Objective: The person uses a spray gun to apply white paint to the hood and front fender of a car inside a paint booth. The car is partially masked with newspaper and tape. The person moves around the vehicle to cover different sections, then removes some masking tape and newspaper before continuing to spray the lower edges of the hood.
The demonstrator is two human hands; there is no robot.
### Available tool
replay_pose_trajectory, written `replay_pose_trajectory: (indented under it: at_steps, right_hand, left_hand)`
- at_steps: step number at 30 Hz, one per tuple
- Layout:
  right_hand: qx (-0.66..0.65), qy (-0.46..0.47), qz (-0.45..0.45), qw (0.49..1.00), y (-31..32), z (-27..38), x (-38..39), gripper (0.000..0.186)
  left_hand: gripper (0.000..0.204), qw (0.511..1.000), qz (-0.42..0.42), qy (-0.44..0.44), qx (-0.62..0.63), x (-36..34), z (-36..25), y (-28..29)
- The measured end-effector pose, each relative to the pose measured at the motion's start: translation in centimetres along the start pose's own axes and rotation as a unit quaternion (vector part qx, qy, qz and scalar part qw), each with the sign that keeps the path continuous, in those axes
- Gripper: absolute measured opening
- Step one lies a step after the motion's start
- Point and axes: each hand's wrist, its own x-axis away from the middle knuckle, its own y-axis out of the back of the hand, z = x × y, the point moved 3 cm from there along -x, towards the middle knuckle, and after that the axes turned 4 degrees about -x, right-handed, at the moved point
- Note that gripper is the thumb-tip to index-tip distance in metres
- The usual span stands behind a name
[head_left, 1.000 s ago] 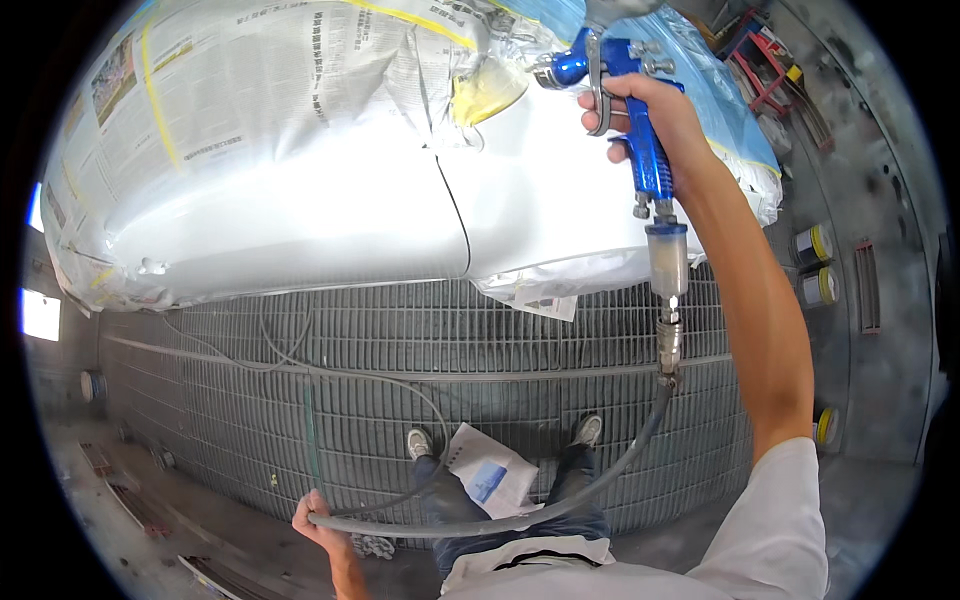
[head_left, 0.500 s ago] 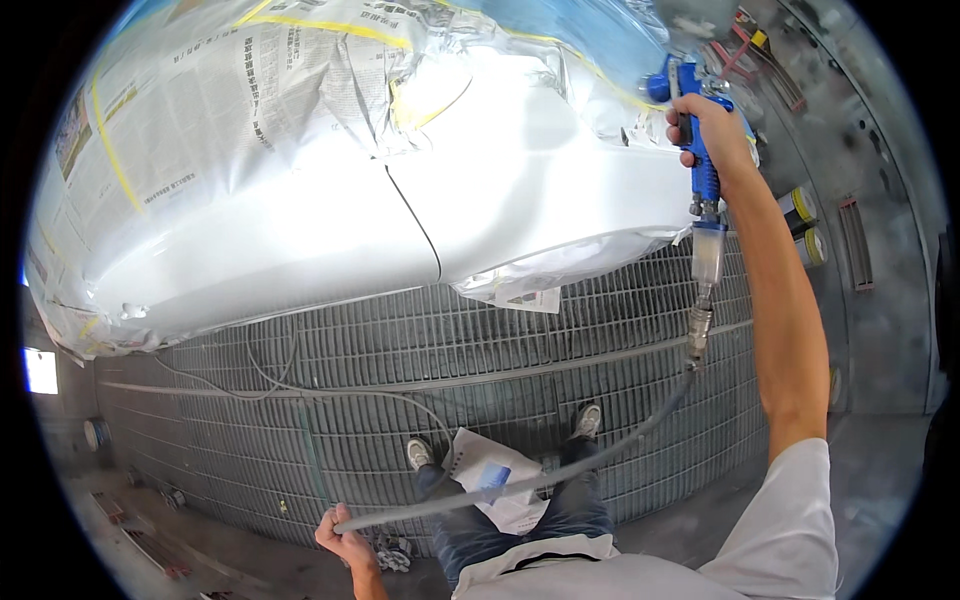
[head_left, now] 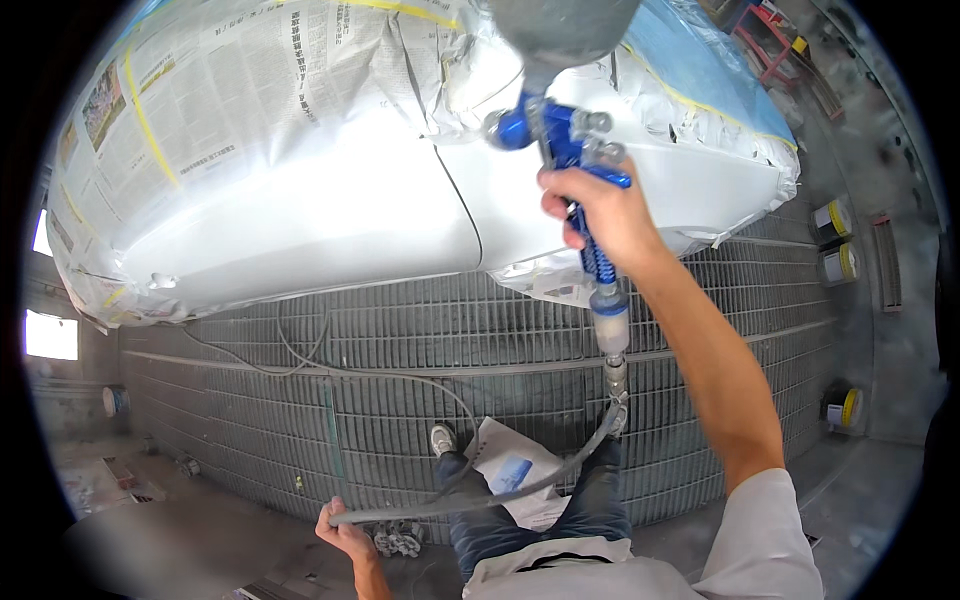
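My right hand (head_left: 605,210), fingers wrapped round the grip, holds a blue spray gun (head_left: 560,135) in front of the white car body panel (head_left: 310,235). A grey paint cup (head_left: 565,30) sits on top of the gun, partly cut off by the upper edge. Below the grip hangs a clear filter (head_left: 611,332) with metal fittings. From there a grey air hose (head_left: 500,500) curves down to my left hand (head_left: 346,532), which is closed on it at the lower left, away from the panel. The gun's trigger is partly hidden by my fingers.
Newspaper (head_left: 235,105), yellow tape and blue film (head_left: 700,75) cover parts of the car. I stand on a floor grating (head_left: 400,330), where more hose (head_left: 370,374) lies. Paint cans (head_left: 838,262) stand at the right; a red stand (head_left: 762,42) is at the far right.
My right hand has brought the spray gun leftward and closer to me, so its cup now shows. The hose bends more sharply. My left hand keeps its hold; the view has shifted slightly.
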Motion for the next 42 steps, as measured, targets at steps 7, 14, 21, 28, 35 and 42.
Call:
replay_pose_trajectory:
  at_steps: [7,14,21,28,35,42]
  right_hand:
    - [0.037,-0.009,-0.068,0.997,3.1,-1.7,0.6,0.014]
    - [0.067,-0.016,-0.127,0.99,11.4,-0.8,2.0,0.015]
    - [0.076,-0.018,-0.206,0.975,21.4,-0.4,3.6,0.016]
    - [0.092,-0.01,-0.245,0.965,32.4,0.3,4.8,0.014]
    - [0.1,-0.002,-0.278,0.955,43.4,0.4,6.0,0.014]
    - [0.09,0.039,-0.321,0.942,54.4,-0.9,6.3,0.014]
  left_hand:
    - [0.047,1.0,0.007,-0.007,0.004,0.2,0.0,-0.4]
    - [0.047,0.997,0.069,-0.01,-0.025,1.7,-0.3,-3.7]
    - [0.05,0.983,0.176,-0.041,-0.043,4.9,-1.9,-8.6]
    - [0.046,0.971,0.23,-0.02,-0.066,10.0,-3.6,-15.4]
    - [0.045,0.938,0.285,-0.053,-0.19,16.1,-3.0,-20.8]
    - [0.016,0.906,0.333,-0.128,-0.227,21.9,-8.2,-27.4]
